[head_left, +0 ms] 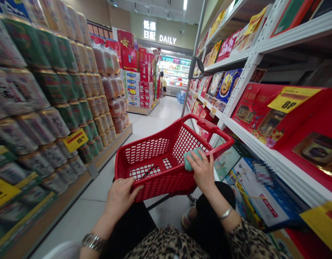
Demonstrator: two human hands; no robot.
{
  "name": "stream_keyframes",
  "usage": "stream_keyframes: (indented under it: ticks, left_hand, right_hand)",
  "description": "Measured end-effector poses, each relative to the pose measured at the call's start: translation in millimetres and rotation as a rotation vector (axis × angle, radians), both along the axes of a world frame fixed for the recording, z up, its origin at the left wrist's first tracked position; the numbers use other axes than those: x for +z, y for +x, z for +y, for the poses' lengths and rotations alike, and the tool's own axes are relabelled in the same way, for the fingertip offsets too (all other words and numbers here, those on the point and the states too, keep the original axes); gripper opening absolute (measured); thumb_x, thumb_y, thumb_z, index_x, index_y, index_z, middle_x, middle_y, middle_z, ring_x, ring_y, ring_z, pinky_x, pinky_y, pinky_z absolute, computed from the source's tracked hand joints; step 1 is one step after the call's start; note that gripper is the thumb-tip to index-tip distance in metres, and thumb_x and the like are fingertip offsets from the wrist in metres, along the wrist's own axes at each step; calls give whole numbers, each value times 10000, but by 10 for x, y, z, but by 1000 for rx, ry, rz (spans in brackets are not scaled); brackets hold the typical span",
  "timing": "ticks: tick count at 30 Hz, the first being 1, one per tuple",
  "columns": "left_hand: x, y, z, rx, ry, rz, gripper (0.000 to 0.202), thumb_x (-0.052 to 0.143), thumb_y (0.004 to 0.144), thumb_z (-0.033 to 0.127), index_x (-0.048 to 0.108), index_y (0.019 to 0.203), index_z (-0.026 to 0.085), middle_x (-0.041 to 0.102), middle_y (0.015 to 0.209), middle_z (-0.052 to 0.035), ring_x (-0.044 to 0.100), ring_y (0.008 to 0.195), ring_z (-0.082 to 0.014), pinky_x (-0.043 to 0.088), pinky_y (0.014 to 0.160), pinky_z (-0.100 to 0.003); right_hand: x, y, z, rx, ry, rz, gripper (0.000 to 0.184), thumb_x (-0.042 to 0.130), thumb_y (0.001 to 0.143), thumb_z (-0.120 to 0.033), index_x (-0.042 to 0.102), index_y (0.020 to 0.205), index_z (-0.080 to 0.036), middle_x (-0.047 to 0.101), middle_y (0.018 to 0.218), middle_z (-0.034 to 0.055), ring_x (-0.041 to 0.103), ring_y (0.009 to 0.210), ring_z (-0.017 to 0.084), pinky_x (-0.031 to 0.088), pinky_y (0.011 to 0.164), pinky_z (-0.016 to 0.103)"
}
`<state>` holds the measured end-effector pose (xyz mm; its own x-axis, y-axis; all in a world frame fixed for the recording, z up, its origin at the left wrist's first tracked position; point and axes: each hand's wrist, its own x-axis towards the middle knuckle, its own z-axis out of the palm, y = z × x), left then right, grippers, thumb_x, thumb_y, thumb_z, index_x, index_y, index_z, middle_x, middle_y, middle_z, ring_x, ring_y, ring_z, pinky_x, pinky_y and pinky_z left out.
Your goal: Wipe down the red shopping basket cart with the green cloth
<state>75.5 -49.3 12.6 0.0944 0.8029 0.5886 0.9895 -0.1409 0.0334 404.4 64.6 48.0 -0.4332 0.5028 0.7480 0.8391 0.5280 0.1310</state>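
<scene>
A red plastic shopping basket cart (157, 180) with mesh walls stands in front of my knees, its handle (209, 126) toward the right. My left hand (121, 196) grips the near left corner of its rim, fingers over the edge and thumb along the near side. Under my right hand (202, 169) is a folded green cloth (189, 160), pressed against the near rim close to the handle. Part of the cloth is hidden by my fingers. Inside the cart, the mesh floor shows with a dark strip on it.
Stacked drink cans (58, 111) line the left side on a low platform. White shelves (249, 68) with red gift boxes (260, 111) and yellow price tags rise close on my right. The tiled aisle (168, 108) runs forward to a lit refrigerated case (176, 68), with a person nearby.
</scene>
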Motion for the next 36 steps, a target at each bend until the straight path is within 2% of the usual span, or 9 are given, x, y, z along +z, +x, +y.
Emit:
stream_keyframes:
  ticks: [9,13,18,28,31,36]
  left_hand:
    - [-56,127,106,-10,0,32,360,503,1008,466,583,767,211,707,702,-33,667,666,-238,450,692,-354]
    - [-66,150,123,11,-14,51,349,521,1003,454,584,761,211,694,685,-34,670,671,-244,447,691,-358]
    - [-63,154,136,9,5,57,337,540,996,449,585,765,208,691,683,-36,667,665,-245,437,684,-357]
    - [-76,148,142,-22,55,60,348,518,1007,443,576,758,206,673,659,-23,652,629,-235,421,651,-349]
    - [-77,147,146,-20,54,55,350,511,1008,443,583,762,205,668,654,-27,653,631,-237,418,651,-350]
    - [-70,142,140,0,13,46,345,508,1004,457,596,783,207,694,693,-33,671,666,-242,430,671,-355]
  right_hand:
    - [429,907,631,-316,56,-6,525,471,892,-49,683,1319,-271,682,1377,76,475,1357,301,147,1214,637]
    - [510,1079,790,-402,20,46,558,477,852,-40,675,1326,-259,656,1408,80,456,1371,316,227,1189,651]
    - [389,866,745,-346,46,120,508,479,843,-53,718,1259,-219,688,1332,108,464,1336,334,264,1186,633]
    - [17,168,296,-160,22,126,539,462,841,9,725,1251,-220,686,1345,82,425,1381,319,229,1222,602]
    - [-91,-17,187,-100,14,127,560,458,843,20,720,1261,-246,687,1349,59,423,1387,305,233,1221,588]
    - [-221,-328,29,-3,21,169,544,459,857,28,714,1266,-224,692,1342,68,406,1400,299,241,1219,574]
